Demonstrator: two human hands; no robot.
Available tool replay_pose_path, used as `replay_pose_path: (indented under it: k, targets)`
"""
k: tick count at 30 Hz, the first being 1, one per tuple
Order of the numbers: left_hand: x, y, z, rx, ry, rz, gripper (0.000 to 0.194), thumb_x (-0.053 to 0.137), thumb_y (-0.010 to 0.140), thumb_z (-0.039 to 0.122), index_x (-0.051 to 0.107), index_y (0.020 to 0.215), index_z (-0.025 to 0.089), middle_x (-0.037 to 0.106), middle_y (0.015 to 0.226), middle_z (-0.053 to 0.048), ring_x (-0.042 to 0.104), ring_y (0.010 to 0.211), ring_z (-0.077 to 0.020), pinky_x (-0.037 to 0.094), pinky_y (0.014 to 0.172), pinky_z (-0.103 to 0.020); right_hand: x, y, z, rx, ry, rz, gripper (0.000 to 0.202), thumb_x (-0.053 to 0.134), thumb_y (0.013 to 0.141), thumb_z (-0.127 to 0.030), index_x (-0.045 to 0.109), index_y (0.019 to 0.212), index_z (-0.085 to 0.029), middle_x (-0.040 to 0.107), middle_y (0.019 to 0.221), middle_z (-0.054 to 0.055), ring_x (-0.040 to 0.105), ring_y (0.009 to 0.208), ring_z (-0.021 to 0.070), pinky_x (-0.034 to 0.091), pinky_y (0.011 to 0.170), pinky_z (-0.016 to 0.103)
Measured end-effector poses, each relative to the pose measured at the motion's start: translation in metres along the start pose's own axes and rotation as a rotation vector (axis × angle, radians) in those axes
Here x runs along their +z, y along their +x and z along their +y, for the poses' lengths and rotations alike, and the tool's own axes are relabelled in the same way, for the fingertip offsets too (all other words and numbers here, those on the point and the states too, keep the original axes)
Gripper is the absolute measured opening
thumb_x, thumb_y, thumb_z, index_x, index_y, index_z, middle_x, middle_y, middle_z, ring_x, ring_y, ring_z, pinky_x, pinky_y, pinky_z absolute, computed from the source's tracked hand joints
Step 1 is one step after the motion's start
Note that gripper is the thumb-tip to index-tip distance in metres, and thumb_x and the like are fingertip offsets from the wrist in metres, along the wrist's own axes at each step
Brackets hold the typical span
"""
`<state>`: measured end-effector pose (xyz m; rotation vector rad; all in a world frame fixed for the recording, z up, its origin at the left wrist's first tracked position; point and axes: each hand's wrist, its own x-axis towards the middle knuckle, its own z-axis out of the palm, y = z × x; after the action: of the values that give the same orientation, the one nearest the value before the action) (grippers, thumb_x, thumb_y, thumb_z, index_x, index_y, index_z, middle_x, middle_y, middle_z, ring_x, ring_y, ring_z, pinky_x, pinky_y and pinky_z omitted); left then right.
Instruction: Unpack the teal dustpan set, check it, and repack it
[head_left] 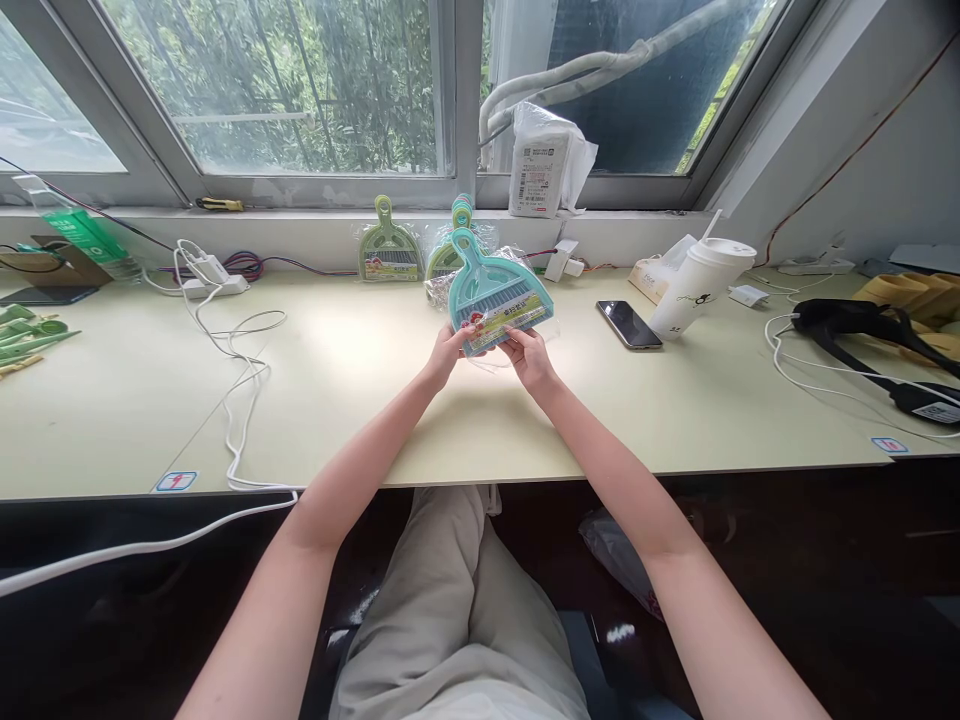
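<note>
A teal dustpan and brush set (496,292) in clear plastic wrap, with a yellow-green label, is held above the middle of the table, its handle pointing up and away. My left hand (450,350) grips its lower left corner, thumb on the front. My right hand (527,352) pinches its lower edge, right of the label's middle. Behind it, similar wrapped sets (444,255) in green and teal lean near the wall. Another green wrapped set (388,248) stands to their left.
Loose white cables (244,400) cross the table (337,420) on the left. On the right are a phone (628,325), a white cup with a straw (694,290) and a black strap-like object (862,345). A wrapped package (541,165) stands on the window ledge.
</note>
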<state>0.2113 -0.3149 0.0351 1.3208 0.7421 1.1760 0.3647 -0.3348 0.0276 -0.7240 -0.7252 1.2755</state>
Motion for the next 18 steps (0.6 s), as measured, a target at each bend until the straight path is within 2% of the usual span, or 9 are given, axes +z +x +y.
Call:
replay_pose_path:
  k: [4,10,15,18]
  targets:
    - [0.000,0.000,0.000,-0.002,-0.001,0.018,0.045,0.062,0.078,0.035,0.055,0.117,0.013,0.072,0.105,-0.012,0.073,0.079,-0.0230,0.059,0.070,-0.034,0.000,0.001,-0.001,0.028,0.010,0.016,0.009,0.060,0.083,-0.018,0.065,0.090,-0.021,0.076,0.092,0.002,0.072,0.097,0.0175,0.056,0.100,0.036]
    - [-0.002,0.002,-0.003,0.001,-0.020,0.015,0.048,0.063,0.077,0.038,0.052,0.118,0.015,0.072,0.103,-0.011,0.073,0.083,-0.0245,0.059,0.077,-0.039,0.001,0.003,-0.003,0.054,0.033,0.044,0.014,0.051,0.090,-0.021,0.065,0.090,-0.020,0.076,0.088,0.001,0.073,0.094,0.0176,0.058,0.098,0.036]
    - [-0.008,0.006,-0.003,-0.014,-0.094,0.064,0.048,0.063,0.075,0.035,0.051,0.118,0.016,0.071,0.105,-0.010,0.072,0.087,-0.0254,0.059,0.080,-0.041,-0.005,0.008,-0.011,0.044,-0.090,-0.053,0.010,0.059,0.088,-0.026,0.065,0.094,-0.019,0.077,0.089,0.002,0.073,0.091,0.0189,0.059,0.094,0.036]
    - [-0.015,0.010,0.000,-0.040,-0.146,0.131,0.045,0.061,0.074,0.031,0.052,0.115,0.015,0.070,0.106,-0.011,0.072,0.088,-0.0255,0.060,0.078,-0.039,-0.010,0.012,-0.013,0.050,-0.195,-0.044,0.012,0.057,0.091,-0.026,0.066,0.089,-0.017,0.077,0.085,0.005,0.074,0.085,0.0178,0.060,0.089,0.034]
